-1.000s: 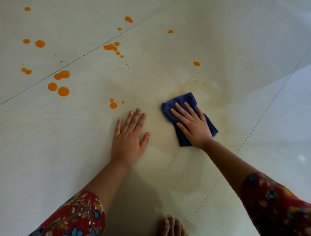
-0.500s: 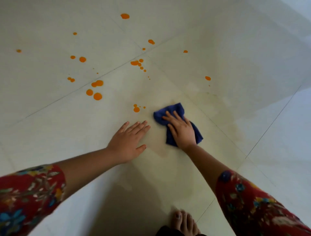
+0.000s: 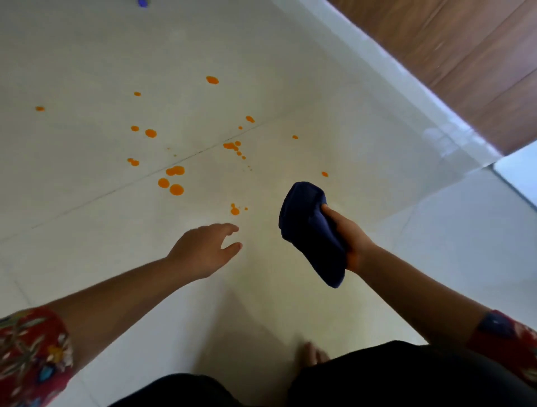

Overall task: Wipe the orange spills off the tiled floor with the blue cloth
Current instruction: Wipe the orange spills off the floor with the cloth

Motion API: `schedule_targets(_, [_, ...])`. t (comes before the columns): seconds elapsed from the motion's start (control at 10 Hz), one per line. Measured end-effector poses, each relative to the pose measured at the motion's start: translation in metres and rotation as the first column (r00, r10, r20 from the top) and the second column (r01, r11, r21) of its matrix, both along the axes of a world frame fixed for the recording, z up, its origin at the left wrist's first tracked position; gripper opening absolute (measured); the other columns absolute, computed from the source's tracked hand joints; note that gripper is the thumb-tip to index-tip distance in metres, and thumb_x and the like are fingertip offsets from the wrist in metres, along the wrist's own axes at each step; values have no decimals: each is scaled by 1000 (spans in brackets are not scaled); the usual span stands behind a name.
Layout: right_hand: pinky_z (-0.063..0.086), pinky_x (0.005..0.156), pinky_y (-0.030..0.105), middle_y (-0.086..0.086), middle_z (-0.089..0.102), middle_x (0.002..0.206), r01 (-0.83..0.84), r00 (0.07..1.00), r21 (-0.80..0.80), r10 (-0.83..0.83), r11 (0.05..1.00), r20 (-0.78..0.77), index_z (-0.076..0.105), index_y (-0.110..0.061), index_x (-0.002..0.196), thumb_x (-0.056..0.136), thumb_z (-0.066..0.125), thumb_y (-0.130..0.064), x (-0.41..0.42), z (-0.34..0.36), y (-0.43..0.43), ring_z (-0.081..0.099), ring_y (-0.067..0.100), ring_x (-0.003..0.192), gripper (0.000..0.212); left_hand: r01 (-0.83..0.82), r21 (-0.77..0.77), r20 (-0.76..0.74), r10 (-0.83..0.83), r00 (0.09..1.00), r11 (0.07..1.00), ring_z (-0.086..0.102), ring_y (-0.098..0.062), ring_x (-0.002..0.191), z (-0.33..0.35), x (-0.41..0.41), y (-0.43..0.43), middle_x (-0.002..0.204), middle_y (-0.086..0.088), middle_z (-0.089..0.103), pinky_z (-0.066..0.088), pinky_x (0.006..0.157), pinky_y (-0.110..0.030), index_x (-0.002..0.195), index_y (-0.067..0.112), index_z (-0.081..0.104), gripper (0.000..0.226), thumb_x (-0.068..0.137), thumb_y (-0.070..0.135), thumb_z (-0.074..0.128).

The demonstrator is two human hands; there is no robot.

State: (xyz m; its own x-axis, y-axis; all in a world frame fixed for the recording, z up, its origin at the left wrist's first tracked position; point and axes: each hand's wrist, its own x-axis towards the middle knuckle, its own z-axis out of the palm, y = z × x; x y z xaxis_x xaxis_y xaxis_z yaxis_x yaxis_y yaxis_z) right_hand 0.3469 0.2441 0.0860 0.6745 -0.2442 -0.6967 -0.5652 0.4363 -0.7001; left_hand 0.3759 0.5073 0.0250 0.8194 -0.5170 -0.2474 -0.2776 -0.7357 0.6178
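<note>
My right hand (image 3: 350, 235) grips the dark blue cloth (image 3: 312, 232), which hangs bunched above the pale tiled floor (image 3: 87, 232). My left hand (image 3: 205, 251) hovers over the floor with relaxed fingers, holding nothing. Several orange spills lie ahead of it: a small drop cluster (image 3: 235, 209) just beyond its fingertips, larger blobs (image 3: 173, 181) to the left, another cluster (image 3: 234, 146) on the tile joint, and scattered drops (image 3: 212, 80) farther off. A faint yellowish smear covers the tile beneath and between my hands.
A white skirting (image 3: 392, 78) and a wooden surface (image 3: 465, 52) run along the upper right. My bare foot (image 3: 311, 353) and dark-clothed knees (image 3: 406, 377) are at the bottom. A small blue object (image 3: 142, 3) shows at the top edge.
My right hand has lifted the cloth off the floor and bunched it in its grip. My left hand has risen from the tile. The view has pulled back and upward.
</note>
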Motion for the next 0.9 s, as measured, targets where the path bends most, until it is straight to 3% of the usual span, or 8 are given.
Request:
schedule_targets(0.1, [49,80,31,5,73,76,17,1000,2,-18,1000,16,50,-8,126,104,35,-28,4,11,-10,62,19,89,33,4,-7,-71,-5,997,1000,55,-15,120,2,5,-8,138,11,53,42,97,-29,138,29,47,46,96,48,47])
schedule_targets(0.3, [46,77,37,11,74,79,6,999,-46,-8,999,-40,60,-8,107,103,38,-33,31,-10,-24,65,25,86,33,-35,-34,-137,30,990,999,54,-13,119,-4,23,-25,134,12,56,43,97,-30,135,29,51,42,96,45,48])
schedule_targets(0.4, [45,80,40,12,74,82,74,996,22,-73,997,-50,58,-9,115,102,39,-32,41,-32,-39,61,29,93,33,-5,23,-152,8,988,1000,54,-13,118,-11,39,-42,131,13,57,43,96,-29,134,30,51,41,96,45,49])
schedule_targets(0.5, [44,75,39,12,73,74,148,986,21,-146,989,-76,60,-7,104,102,39,-27,45,-47,-66,60,29,85,29,31,51,-139,-23,990,998,53,-12,120,-18,61,-68,131,14,57,43,98,-30,132,31,52,39,96,44,49])
schedule_targets(0.6, [46,60,28,6,62,55,234,971,61,-231,970,-64,54,-9,86,98,44,-18,43,-53,-100,57,20,57,17,48,46,-140,-41,989,998,52,-11,122,-25,80,-101,132,14,56,41,101,-32,132,30,53,38,96,42,49])
schedule_targets(0.7, [43,55,20,-2,52,68,294,955,-102,-287,950,80,39,-24,77,92,51,-10,51,-81,-155,50,8,59,24,51,84,-139,-39,990,995,49,-11,125,-37,95,-141,136,12,54,39,103,-31,133,29,52,38,97,40,48])
schedule_targets(0.8, [29,57,20,-6,31,68,48,992,-675,44,736,118,22,-34,73,72,67,-9,79,-88,-194,32,8,64,52,12,92,-126,-1,992,996,49,-15,127,-51,106,-178,139,8,51,39,101,-30,133,27,52,38,97,36,50])
schedule_targets(0.9, [45,76,29,1,62,104,260,963,-627,-244,735,113,59,-23,101,96,52,-33,90,-97,-218,59,19,92,13,-73,45,-112,78,991,996,50,-18,127,-63,115,-217,139,4,52,40,102,-33,131,25,54,38,94,33,54])
